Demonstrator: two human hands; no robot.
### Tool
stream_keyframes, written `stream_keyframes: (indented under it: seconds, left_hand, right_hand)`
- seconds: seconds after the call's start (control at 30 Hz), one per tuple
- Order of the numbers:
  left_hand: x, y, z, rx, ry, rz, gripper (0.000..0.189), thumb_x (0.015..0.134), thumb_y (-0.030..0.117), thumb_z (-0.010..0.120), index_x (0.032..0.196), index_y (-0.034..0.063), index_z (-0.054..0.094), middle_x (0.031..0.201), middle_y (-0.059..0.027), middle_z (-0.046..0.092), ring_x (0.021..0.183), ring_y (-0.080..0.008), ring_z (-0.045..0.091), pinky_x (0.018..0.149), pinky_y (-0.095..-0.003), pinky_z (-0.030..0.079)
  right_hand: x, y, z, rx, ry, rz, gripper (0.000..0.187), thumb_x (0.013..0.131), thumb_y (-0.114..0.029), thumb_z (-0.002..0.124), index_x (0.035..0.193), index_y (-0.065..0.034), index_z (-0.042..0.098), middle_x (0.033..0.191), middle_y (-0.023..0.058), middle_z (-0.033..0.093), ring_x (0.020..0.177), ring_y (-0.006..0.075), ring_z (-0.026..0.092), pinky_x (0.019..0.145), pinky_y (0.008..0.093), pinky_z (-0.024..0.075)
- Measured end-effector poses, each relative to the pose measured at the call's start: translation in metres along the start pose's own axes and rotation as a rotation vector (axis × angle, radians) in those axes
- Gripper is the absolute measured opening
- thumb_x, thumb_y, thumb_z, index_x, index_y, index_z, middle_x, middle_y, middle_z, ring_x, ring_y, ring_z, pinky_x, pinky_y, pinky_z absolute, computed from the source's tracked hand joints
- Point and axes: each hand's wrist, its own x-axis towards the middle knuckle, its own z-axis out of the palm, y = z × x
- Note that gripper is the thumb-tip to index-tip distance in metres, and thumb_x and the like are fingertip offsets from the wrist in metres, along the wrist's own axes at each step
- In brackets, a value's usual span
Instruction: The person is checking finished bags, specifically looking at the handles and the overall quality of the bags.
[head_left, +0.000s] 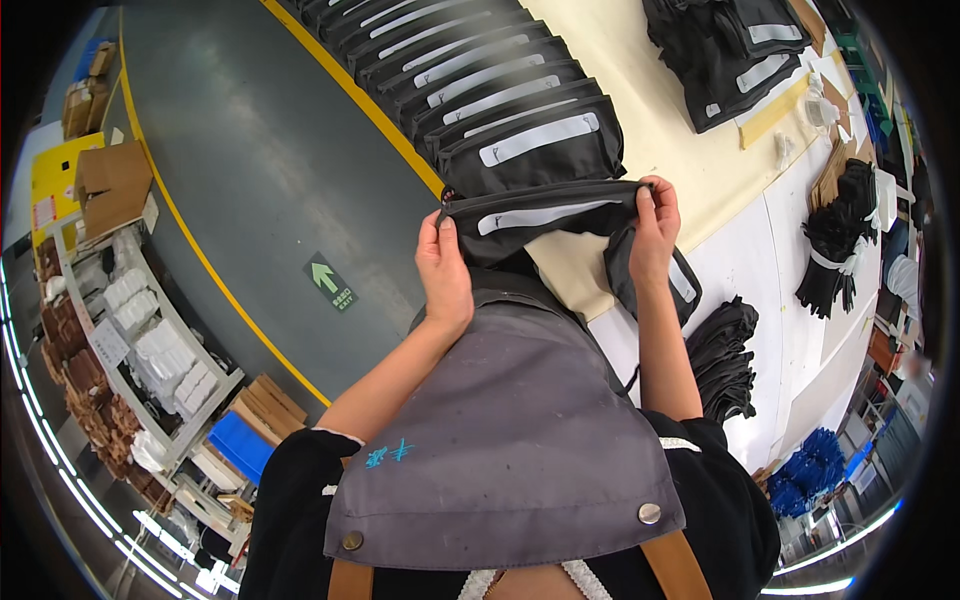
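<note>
A black fabric piece with a white strip, perhaps a pouch, is stretched between my hands at the near end of a row. My left hand pinches its left corner between thumb and fingers. At the other end, my right hand grips the right corner the same way. Just beyond lies a long overlapping row of similar black pieces, each with a white strip. Partly hidden behind my right wrist is another black piece. Cream material shows beneath the held piece.
The cream-covered table carries black stacks at the far right. Bundled black strips and a black fabric pile lie nearer. To the left, a yellow line borders the grey floor; a loaded shelf rack stands beyond.
</note>
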Motion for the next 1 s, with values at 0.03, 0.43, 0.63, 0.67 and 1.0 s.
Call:
stream_keyframes:
  seconds: [0.03,0.43,0.63,0.67,1.0]
  left_hand:
    - [-0.001,-0.004,0.005,0.030,0.031,0.044,0.023,0.100,0.018,0.046,0.117,0.0040,0.053,0.104,0.0003,0.061,0.095,-0.0084,0.054,0.087,-0.0236,0.040]
    - [0.047,-0.039,0.015,0.336,0.215,0.148,0.022,0.096,0.019,0.053,0.101,-0.0021,0.056,0.083,-0.0031,0.059,0.073,-0.0090,0.050,0.068,-0.0248,0.044]
    - [0.057,-0.043,0.003,0.444,0.195,0.236,0.028,0.092,0.018,0.063,0.108,0.0000,0.050,0.084,-0.0004,0.052,0.073,-0.0058,0.048,0.067,-0.0200,0.041]
    - [0.051,-0.037,0.003,0.413,0.193,0.237,0.029,0.091,0.018,0.064,0.108,0.0001,0.048,0.084,-0.0009,0.050,0.072,-0.0069,0.047,0.066,-0.0212,0.042]
    - [-0.005,0.000,0.046,0.586,-0.417,0.444,0.007,0.085,0.005,0.063,0.090,0.0025,0.058,0.078,-0.0034,0.056,0.067,-0.0097,0.051,0.062,-0.0230,0.043]
  right_hand:
    - [0.003,0.002,0.007,-0.001,0.000,0.001,0.011,0.092,-0.004,0.053,0.101,-0.0006,0.058,0.096,0.0039,0.060,0.086,0.0106,0.056,0.077,0.0244,0.0444]
    - [0.082,0.015,0.034,-0.855,0.079,-0.541,0.011,0.089,-0.007,0.055,0.099,-0.0040,0.057,0.095,0.0129,0.062,0.086,0.0297,0.062,0.076,0.0378,0.0484]
    - [0.088,0.022,0.015,-0.743,0.047,-0.409,0.024,0.087,-0.019,0.064,0.106,-0.0053,0.058,0.098,0.0116,0.060,0.079,0.0245,0.062,0.072,0.0345,0.0493]
    - [0.087,0.020,-0.002,-0.750,0.059,-0.403,0.022,0.087,-0.020,0.065,0.102,-0.0051,0.059,0.095,0.0112,0.061,0.077,0.0228,0.062,0.070,0.0336,0.0494]
    - [0.002,0.005,-0.103,-1.055,-0.317,-0.123,0.015,0.076,-0.016,0.071,0.084,-0.0051,0.063,0.085,0.0070,0.064,0.075,0.0210,0.062,0.068,0.0311,0.0486]
